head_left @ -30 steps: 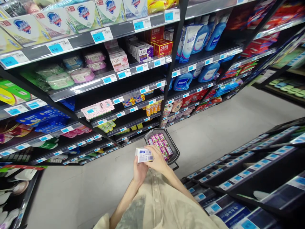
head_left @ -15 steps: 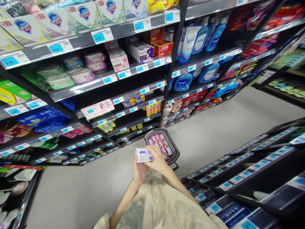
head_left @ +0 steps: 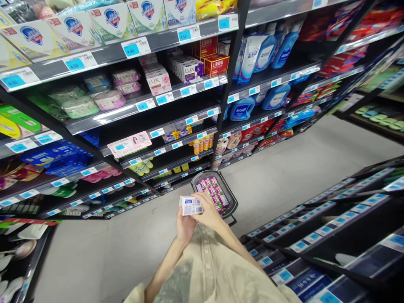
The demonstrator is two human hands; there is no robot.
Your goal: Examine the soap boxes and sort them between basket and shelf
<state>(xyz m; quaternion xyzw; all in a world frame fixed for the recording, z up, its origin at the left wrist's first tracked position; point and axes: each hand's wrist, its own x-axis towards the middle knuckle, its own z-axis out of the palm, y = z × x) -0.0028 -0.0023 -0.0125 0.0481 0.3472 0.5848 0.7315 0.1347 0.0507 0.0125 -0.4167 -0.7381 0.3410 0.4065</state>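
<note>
In front of my shirt I hold a small white soap box (head_left: 191, 206), its side with blue print and a barcode facing up at me. My left hand (head_left: 184, 226) grips it from below and the left, thumb along the near edge. My right hand (head_left: 206, 211) closes round its right end, fingers over the top edge. Just beyond my right hand, a dark grey shopping basket (head_left: 232, 201) stands on the floor. Several pink and purple boxes (head_left: 212, 189) lie in rows inside it; my right hand hides part of them.
Ahead runs a shelf unit with Safeguard soap boxes (head_left: 113, 21), LUX boxes (head_left: 192, 72), red boxes (head_left: 217, 64) and wrapped soaps (head_left: 109, 99). Blue detergent bottles (head_left: 243, 108) stand farther right. A second rack (head_left: 315, 240) lies close on my right. Grey floor (head_left: 284, 168) runs between.
</note>
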